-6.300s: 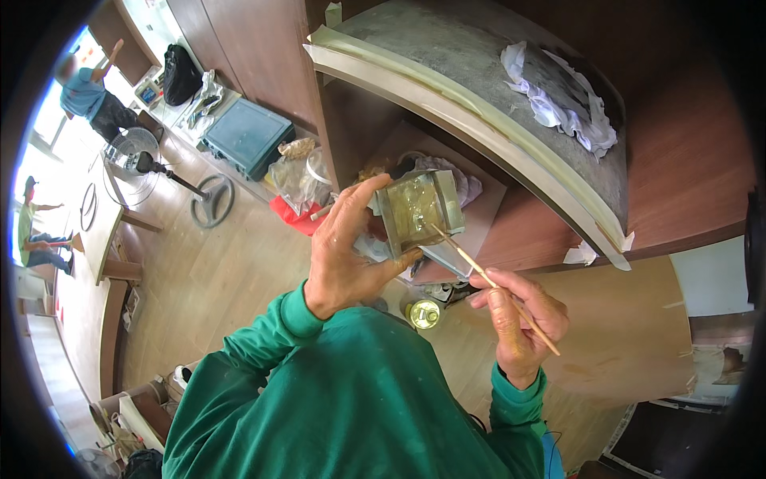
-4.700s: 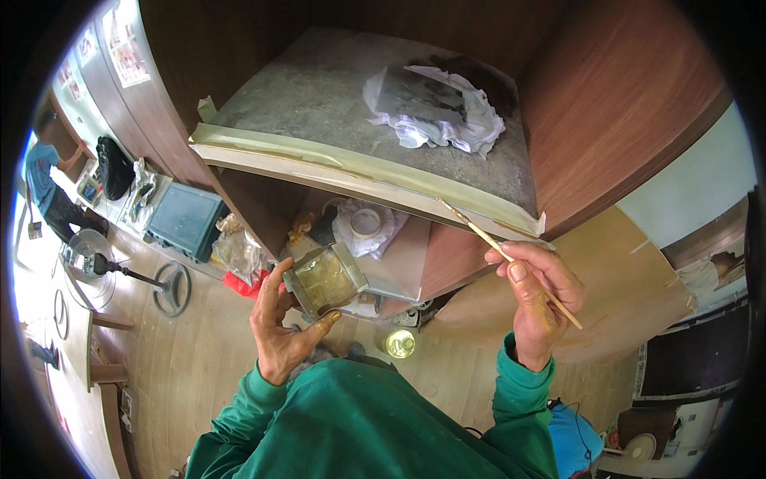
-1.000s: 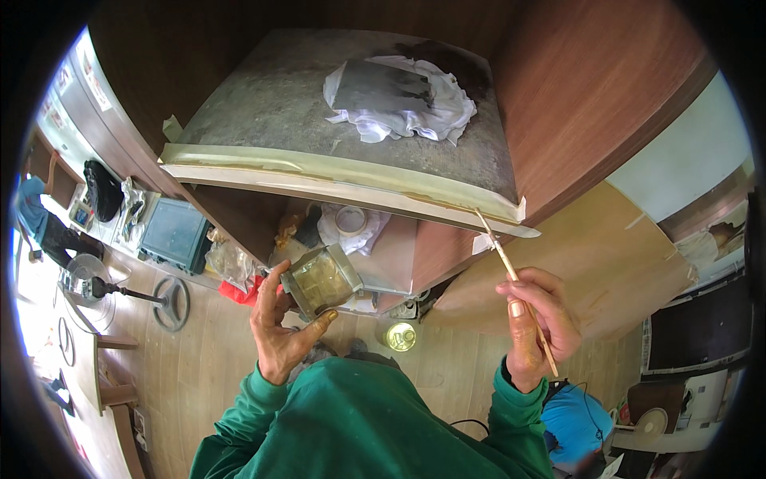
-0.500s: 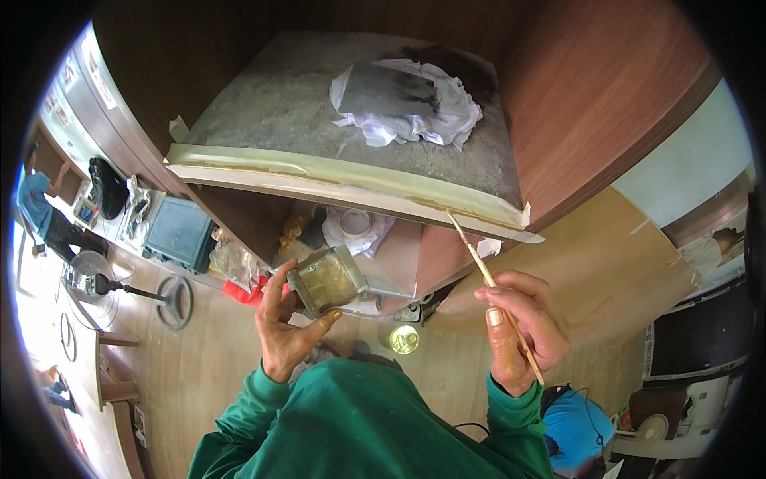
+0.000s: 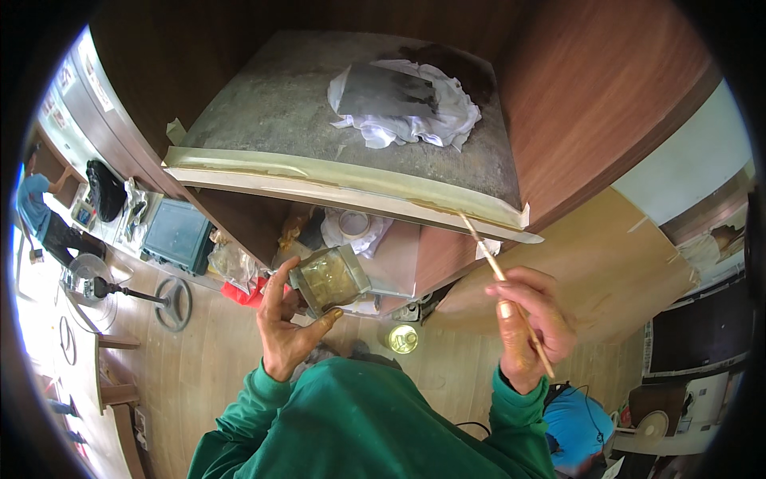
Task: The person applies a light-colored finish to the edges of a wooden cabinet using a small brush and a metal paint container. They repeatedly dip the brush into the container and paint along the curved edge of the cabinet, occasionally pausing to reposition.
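My left hand [image 5: 286, 331] grips a small square open container [image 5: 329, 279] by its side, below the cabinet opening. Shiny, yellowish liquid seems to lie in it. Between the thumb and fingers of my right hand [image 5: 536, 329] is a thin wooden paintbrush [image 5: 491, 259], slanting up to the left. Its tip meets the front edge [image 5: 351, 195] of the shelf, near the right end. Pale masking tape [image 5: 263, 162] runs along this edge, and a narrow brownish strip shows there.
On the grey shelf [image 5: 247, 112] lies a crumpled white cloth [image 5: 455, 120] under a dark grey sheet [image 5: 379, 89]. A tape roll [image 5: 353, 223] rests in the lower compartment. A round tin [image 5: 403, 339] stands on the floor. Left are a toolbox [image 5: 177, 231], a fan [image 5: 100, 287] and a person [image 5: 36, 199].
My right hand and the paintbrush have shifted slightly right, the tip sliding along the shelf edge. My left hand with the container has hardly moved.
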Demonstrator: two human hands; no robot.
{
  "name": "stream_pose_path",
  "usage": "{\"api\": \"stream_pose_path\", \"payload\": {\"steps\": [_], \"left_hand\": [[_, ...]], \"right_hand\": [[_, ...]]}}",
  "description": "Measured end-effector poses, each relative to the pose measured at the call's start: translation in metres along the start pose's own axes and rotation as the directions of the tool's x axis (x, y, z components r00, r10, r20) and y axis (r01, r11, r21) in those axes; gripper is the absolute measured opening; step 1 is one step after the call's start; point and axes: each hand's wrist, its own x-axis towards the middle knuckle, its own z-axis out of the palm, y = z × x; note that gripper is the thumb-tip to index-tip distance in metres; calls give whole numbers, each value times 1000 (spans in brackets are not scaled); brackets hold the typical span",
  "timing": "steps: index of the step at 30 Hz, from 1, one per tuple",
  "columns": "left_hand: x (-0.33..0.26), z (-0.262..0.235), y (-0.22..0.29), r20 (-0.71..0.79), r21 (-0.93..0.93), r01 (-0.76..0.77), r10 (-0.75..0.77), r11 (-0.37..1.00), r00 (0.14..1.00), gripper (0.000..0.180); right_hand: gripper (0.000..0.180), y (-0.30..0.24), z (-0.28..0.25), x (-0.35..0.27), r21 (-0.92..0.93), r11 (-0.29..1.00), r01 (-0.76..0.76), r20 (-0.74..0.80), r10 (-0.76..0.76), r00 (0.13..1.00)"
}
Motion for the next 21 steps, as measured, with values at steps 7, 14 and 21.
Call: {"api": "stream_pose_path", "payload": {"steps": [7,14,21], "left_hand": [[3,0,-1,29,-62,16,-14,998,999,89],[4,-2,3,45,-93,-41,45,995,998,90],[3,-9,2,43,-119,22,-18,993,999,90]], "right_hand": [[22,-13,1,11,58,998,37,3,-37,999],[23,-9,12,25,72,996,52,94,-59,994],[19,-22,6,34,87,996,7,99,-15,995]]}}
